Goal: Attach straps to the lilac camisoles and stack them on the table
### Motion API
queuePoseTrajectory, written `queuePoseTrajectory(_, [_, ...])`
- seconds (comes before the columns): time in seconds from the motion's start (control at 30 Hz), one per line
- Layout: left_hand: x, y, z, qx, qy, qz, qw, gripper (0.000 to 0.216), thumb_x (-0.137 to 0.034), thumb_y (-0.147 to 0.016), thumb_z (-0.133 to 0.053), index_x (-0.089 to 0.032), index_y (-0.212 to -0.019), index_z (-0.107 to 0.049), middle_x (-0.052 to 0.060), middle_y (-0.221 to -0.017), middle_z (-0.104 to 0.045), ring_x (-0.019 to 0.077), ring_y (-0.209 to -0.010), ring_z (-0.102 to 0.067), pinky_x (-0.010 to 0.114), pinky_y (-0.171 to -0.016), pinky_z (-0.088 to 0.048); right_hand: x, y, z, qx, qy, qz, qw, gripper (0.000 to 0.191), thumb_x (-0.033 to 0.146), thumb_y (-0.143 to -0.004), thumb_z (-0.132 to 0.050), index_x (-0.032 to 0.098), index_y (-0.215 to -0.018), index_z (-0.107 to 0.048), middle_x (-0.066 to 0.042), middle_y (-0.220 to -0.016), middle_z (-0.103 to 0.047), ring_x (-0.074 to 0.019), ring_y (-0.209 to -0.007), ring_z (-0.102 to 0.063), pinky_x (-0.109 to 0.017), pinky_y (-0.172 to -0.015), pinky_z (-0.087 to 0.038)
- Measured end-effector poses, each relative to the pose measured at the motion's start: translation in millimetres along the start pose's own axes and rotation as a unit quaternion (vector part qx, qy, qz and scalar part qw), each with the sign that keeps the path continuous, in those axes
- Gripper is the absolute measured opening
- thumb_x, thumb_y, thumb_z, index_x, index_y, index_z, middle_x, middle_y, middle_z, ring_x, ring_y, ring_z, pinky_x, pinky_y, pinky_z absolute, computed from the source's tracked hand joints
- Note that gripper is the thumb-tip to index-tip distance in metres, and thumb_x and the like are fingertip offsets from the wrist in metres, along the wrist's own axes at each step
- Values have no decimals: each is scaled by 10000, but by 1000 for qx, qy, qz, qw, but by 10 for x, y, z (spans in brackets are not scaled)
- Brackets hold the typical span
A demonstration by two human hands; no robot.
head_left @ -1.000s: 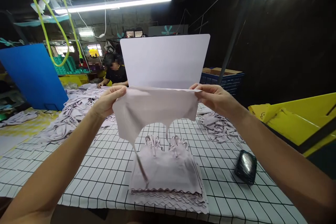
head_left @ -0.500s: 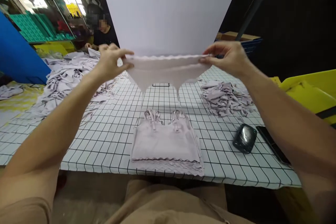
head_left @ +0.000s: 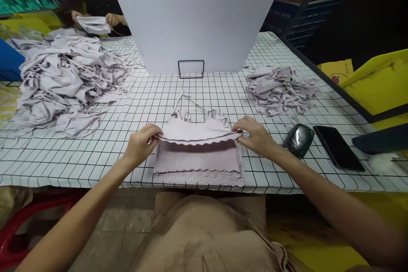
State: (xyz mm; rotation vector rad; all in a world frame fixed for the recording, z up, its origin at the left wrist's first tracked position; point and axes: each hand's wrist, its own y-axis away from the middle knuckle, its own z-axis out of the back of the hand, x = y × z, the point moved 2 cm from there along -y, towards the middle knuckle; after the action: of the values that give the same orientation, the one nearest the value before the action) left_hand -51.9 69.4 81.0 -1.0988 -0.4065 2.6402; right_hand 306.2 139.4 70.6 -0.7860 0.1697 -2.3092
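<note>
— What's different from a second ago?
— I've brought the lilac top (head_left: 198, 131) down from chest height; my left hand (head_left: 141, 144) and right hand (head_left: 255, 136) now pinch its scalloped hem just over the folded stack (head_left: 199, 165).
— And the view?
— It has tipped downward; a phone (head_left: 338, 148) now shows.

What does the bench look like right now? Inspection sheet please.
Surface: checked tablecloth, white with black grid.
Job's things: pale lilac top held over a neat stack of the same tops.
Clutter: loose heap at left, smaller heap at right, phone, dark shiny pouch.
Grips: left hand and right hand each pinch one end of the top's scalloped hem.
Cables: nothing seen.
Surroundings: white board on a wire stand; another person's hands with fabric at the far end; yellow bins at right.
</note>
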Motion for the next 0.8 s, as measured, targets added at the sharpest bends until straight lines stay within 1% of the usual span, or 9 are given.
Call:
queuePoseTrajectory(0.07, [54, 163, -105, -14, 22, 31, 999, 181, -138, -792, -672, -278, -864, -762, 45, -876, -704, 172, -704, -611, 279, -676, -520, -36, 146, -128, -12, 14, 12, 1000, 197, 112, -842, -544, 212, -900, -703, -72, -829, -702, -259, -840, -578, -464, -782, -486])
queuePoseTrajectory(0.17, [21, 330, -96, -32, 25, 26, 999, 187, -146, -782, -704, -290, -873, -782, 56, -897, -712, 210, -818, -658, 293, -740, -552, 47, 304, -96, -58, 23, 55, 997, 249, 117, -901, -534, 233, -999, -731, -82, -944, -720, -257, -909, -578, -471, -832, -479])
queuePoseTrajectory(0.3, [-6, 585, -54, -38, -53, -79, 995, 203, -127, -881, -617, -265, -949, -750, 39, -896, -697, 177, -829, -673, 259, -727, -570, 172, 553, -55, -83, 34, 106, 990, 258, 95, -919, -566, 242, -1039, -742, -92, -990, -709, -236, -906, -568, -444, -822, -485])
queuePoseTrajectory(0.4, [45, 752, -99, -12, -105, -146, 984, 236, -61, -922, -544, -207, -1012, -706, 55, -945, -684, 165, -857, -666, 254, -741, -563, 205, 734, -155, -54, 65, 136, 987, 242, 91, -925, -574, 231, -1033, -739, -92, -1013, -706, -244, -961, -583, -537, -946, -445])
queuePoseTrajectory(0.5, [69, 815, -159, 31, -134, -163, 977, 235, -25, -926, -518, -179, -992, -683, 75, -947, -681, 192, -888, -634, 303, -761, -547, 220, 802, -249, -19, 40, 126, 991, 200, 170, -934, -606, 221, -1088, -723, -102, -1068, -702, -258, -1000, -595, -546, -957, -450])
queuePoseTrajectory(0.57, [36, 815, -195, 32, -131, -156, 979, 265, -4, -925, -492, -177, -1008, -675, 83, -959, -685, 211, -920, -615, 338, -789, -537, 219, 781, -269, -42, -9, 85, 995, 215, 209, -951, -592, 217, -1132, -709, -107, -1046, -702, -244, -972, -607, -464, -872, -504])
queuePoseTrajectory(0.63, [-24, 822, -245, 29, -117, -152, 981, 311, 7, -925, -476, -171, -1103, -658, 104, -1034, -688, 235, -1005, -607, 384, -854, -530, 207, 753, -279, -81, -26, 51, 995, 228, 197, -970, -552, 213, -1137, -706, -109, -1034, -707, -233, -957, -619, -420, -819, -515])
queuePoseTrajectory(0.7, [-85, 850, -304, 42, -109, -161, 980, 338, -3, -926, -485, -171, -1176, -638, 117, -1100, -687, 258, -1087, -600, 431, -919, -514, 202, 746, -306, -79, 9, 59, 995, 205, 189, -973, -546, 210, -1086, -714, -104, -1046, -721, -245, -985, -632, -470, -883, -488])
queuePoseTrajectory(0.8, [-100, 851, -342, 67, -83, -156, 982, 296, -31, -933, -490, -183, -1126, -656, 107, -1109, -693, 252, -1101, -613, 439, -944, -508, 200, 740, -325, -46, 72, 105, 991, 139, 196, -958, -578, 201, -989, -714, -97, -1044, -732, -274, -1013, -638, -574, -983, -406])
